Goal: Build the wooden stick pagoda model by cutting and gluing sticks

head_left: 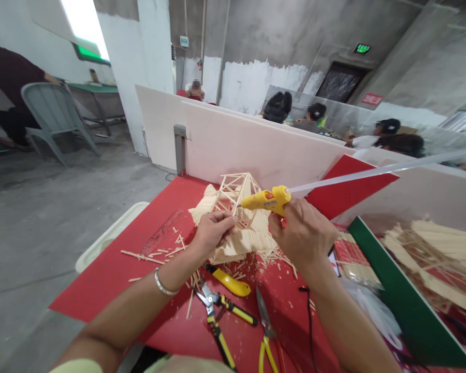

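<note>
My right hand (305,230) is wrapped round the handle of a yellow hot glue gun (266,200), which points left. A long, translucent glue stick (334,178) runs out of its back toward the upper right. The nozzle is close to my left fingertips, at a model frame of thin wooden sticks (233,182). Thumb and fingers of my left hand (214,232) pinch a thin wooden stick (235,208) at the frame's near side. Below the frame lies a ribbed base of sticks laid side by side (233,247), partly hidden by both hands.
On the red tabletop (155,329) lie a yellow utility knife (230,281), cutters (213,300), pliers (267,326), a clear ruler (161,230) and stick scraps. A green divider (406,295) stands at right, a white partition (236,137) behind. Several people sit beyond; one person (13,77) sits at left.
</note>
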`<state>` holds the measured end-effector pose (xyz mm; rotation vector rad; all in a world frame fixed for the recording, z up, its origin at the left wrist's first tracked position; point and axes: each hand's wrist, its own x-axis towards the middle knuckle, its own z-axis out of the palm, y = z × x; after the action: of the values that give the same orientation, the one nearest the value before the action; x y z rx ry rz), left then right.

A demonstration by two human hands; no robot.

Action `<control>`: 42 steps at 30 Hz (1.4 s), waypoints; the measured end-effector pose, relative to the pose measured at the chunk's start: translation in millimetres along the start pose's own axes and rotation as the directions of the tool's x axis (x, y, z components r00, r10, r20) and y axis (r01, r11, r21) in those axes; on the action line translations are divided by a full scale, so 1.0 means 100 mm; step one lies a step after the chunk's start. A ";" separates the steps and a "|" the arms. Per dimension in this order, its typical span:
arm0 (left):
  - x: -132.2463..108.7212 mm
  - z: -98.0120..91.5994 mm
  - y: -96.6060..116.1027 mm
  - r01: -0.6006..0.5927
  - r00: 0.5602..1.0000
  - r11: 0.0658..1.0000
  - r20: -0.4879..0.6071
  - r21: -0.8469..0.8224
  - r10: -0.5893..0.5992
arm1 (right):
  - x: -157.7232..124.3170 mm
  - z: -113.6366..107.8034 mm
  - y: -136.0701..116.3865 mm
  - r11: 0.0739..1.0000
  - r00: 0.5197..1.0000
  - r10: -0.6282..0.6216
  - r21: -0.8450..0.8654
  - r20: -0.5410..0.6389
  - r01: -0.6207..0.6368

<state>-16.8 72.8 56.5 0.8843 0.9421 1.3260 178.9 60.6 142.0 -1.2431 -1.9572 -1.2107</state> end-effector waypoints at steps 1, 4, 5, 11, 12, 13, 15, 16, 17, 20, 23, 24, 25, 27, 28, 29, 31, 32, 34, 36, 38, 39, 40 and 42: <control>0.00 0.00 0.00 -0.004 1.000 1.000 0.001 0.002 0.004 | 0.00 0.00 0.00 1.000 1.000 0.001 -0.001 -0.003 -0.001; -0.01 0.01 0.01 -0.013 1.000 1.000 0.001 0.005 0.013 | 0.00 0.00 0.00 1.000 1.000 0.007 0.001 -0.002 -0.007; -0.01 0.01 0.02 -0.012 1.000 1.000 -0.004 0.006 0.012 | 0.00 0.00 0.00 1.000 1.000 0.011 0.003 0.003 -0.011; -0.03 0.05 0.07 0.023 0.999 1.000 -0.040 0.017 -0.023 | 0.02 -0.04 0.03 0.998 0.998 0.049 -0.036 -0.035 -0.050; -0.03 0.05 0.08 0.023 0.999 1.000 -0.040 0.020 -0.022 | 0.02 -0.04 0.03 0.998 0.998 0.046 -0.042 -0.043 -0.048; -0.03 0.05 0.08 0.023 0.999 0.999 -0.041 0.024 -0.022 | 0.02 -0.05 0.03 0.998 0.998 0.042 -0.047 -0.047 -0.044; -0.02 0.05 0.08 0.022 0.999 0.999 -0.042 0.031 -0.020 | 0.03 -0.05 0.02 0.998 0.998 0.034 -0.050 -0.048 -0.037; -0.02 0.05 0.08 0.023 0.999 0.999 -0.044 0.033 -0.022 | 0.03 -0.05 0.02 0.998 0.998 0.032 -0.046 -0.051 -0.035; -0.02 0.05 0.08 0.026 0.999 0.999 -0.047 0.035 -0.024 | 0.03 -0.05 0.01 0.999 0.998 0.031 -0.039 -0.055 -0.033; -0.02 0.05 0.07 0.034 0.998 0.999 -0.046 0.034 -0.033 | 0.03 -0.05 0.00 1.000 0.998 0.023 -0.009 -0.067 -0.023; -0.01 0.04 0.07 0.041 0.998 0.999 -0.048 0.033 -0.040 | 0.02 -0.03 -0.01 1.000 0.998 0.016 0.000 -0.065 -0.016; -0.01 0.04 0.06 0.043 0.998 0.999 -0.051 0.034 -0.041 | 0.02 -0.03 -0.01 1.000 0.998 0.017 0.001 -0.064 -0.017; -0.01 0.04 0.06 0.045 0.998 0.998 -0.053 0.034 -0.043 | 0.02 -0.03 -0.01 1.000 0.998 0.019 -0.001 -0.064 -0.019; -0.02 0.03 0.07 0.046 0.998 0.998 -0.051 0.032 -0.045 | 0.01 -0.03 0.00 1.000 0.998 0.019 -0.006 -0.065 -0.020; -0.02 0.03 0.07 0.047 0.998 0.998 -0.046 0.031 -0.045 | 0.01 -0.03 0.00 1.000 0.998 0.019 -0.009 -0.064 -0.020; -0.03 0.03 0.08 0.046 0.998 0.999 -0.041 0.029 -0.045 | 0.01 -0.03 0.00 1.000 0.998 0.020 -0.014 -0.062 -0.021; -0.04 0.03 0.09 0.046 0.998 0.999 -0.037 0.026 -0.045 | 0.00 -0.03 0.01 0.999 0.998 0.021 -0.026 -0.055 -0.022; -0.04 0.03 0.09 0.048 0.998 0.999 -0.035 0.023 -0.047 | 0.00 -0.03 0.01 0.999 0.998 0.022 -0.033 -0.050 -0.024; -0.05 0.02 0.09 0.054 0.998 0.998 -0.034 0.011 -0.054 | -0.01 -0.03 0.01 0.999 0.999 0.024 -0.042 -0.045 -0.026; -0.06 0.02 0.09 0.063 0.997 0.998 -0.034 0.000 -0.063 | -0.01 -0.04 0.01 0.999 0.999 0.029 -0.044 -0.042 -0.031; -0.06 0.01 0.09 0.065 0.997 0.998 -0.036 -0.006 -0.066 | -0.01 -0.05 0.00 0.999 0.999 0.035 -0.039 -0.030 -0.036; -0.06 0.01 0.10 0.064 0.997 0.998 -0.037 -0.009 -0.064 | -0.01 -0.05 0.00 0.999 0.999 0.039 -0.034 -0.021 -0.040; -0.06 0.01 0.10 0.062 0.997 0.998 -0.038 -0.011 -0.062 | -0.01 -0.06 0.00 0.999 0.999 0.044 -0.028 -0.011 -0.044; -0.08 0.01 0.12 0.055 0.998 0.998 -0.036 -0.009 -0.055 | -0.01 -0.07 0.00 0.998 0.999 0.052 -0.019 0.004 -0.052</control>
<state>-20.2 65.8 68.2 0.8252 0.9821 1.3013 179.5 54.1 144.2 -1.2997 -1.9091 -1.2044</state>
